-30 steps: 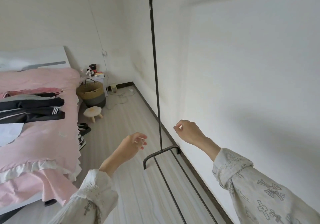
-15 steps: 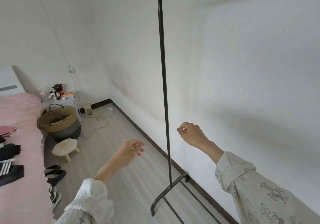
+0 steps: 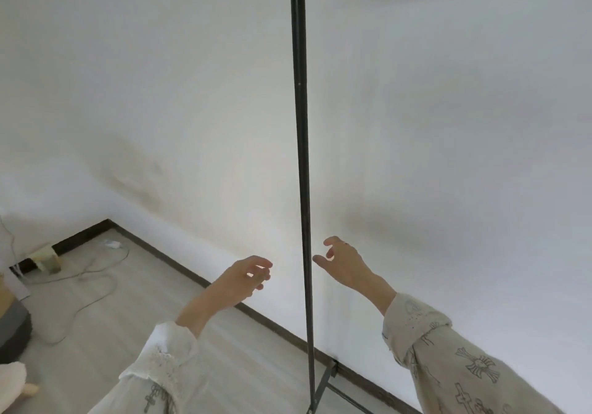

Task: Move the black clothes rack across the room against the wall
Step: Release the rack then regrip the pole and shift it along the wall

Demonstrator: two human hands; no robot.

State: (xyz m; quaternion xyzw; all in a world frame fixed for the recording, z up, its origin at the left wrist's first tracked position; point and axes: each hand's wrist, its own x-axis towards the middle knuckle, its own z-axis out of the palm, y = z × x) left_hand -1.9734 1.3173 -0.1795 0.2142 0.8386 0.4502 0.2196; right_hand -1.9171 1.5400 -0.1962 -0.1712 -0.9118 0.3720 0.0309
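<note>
The black clothes rack [image 3: 302, 189] stands close to the white wall [image 3: 432, 125]; its thin upright pole runs from the top of the view down to a foot bar at the baseboard. My left hand [image 3: 246, 277] hovers just left of the pole, fingers loosely curled and apart, holding nothing. My right hand [image 3: 341, 261] is just right of the pole, fingers spread, also empty. Neither hand touches the pole. The rack's top rail and most of its base are out of view.
A dark baseboard [image 3: 179, 268] runs along the wall's foot above pale wood flooring [image 3: 128, 324]. A loose cable [image 3: 96, 272] and a small box [image 3: 45, 258] lie in the far left corner. A grey basket [image 3: 12, 330] and a stool's edge [image 3: 12, 378] sit at the left border.
The view has swung right and up, so the bed has left the frame. Both hands have closed in on the pole from either side, and the right hand's fingers have opened.
</note>
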